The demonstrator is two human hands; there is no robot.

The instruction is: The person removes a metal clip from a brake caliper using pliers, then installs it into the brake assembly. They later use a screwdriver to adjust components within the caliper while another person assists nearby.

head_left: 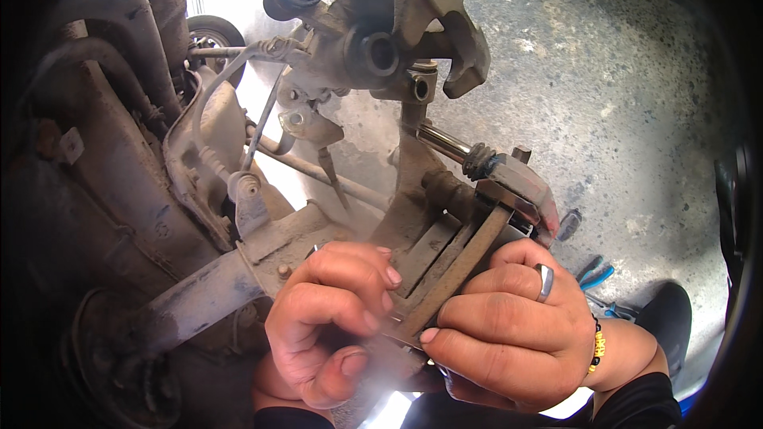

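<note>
My right hand, with a ring and a yellow-and-black bracelet, is closed at the near end of a brake disc's rusty edge. What its fingers grip is hidden beneath them. To the left of the disc is my left hand, its fingers curled, the thumb apart and nothing seen between them. Beyond the right hand sits the caliper bracket, with a shiny slide pin and a rubber boot. The dusty brake caliper is swung up above the disc, its open side facing right.
A brake hose curves from the caliper towards the dirty axle beam at the left. Blue-handled pliers lie on the speckled concrete floor beside a dark shoe. A wheel shows farther back. Haze hangs around the hands.
</note>
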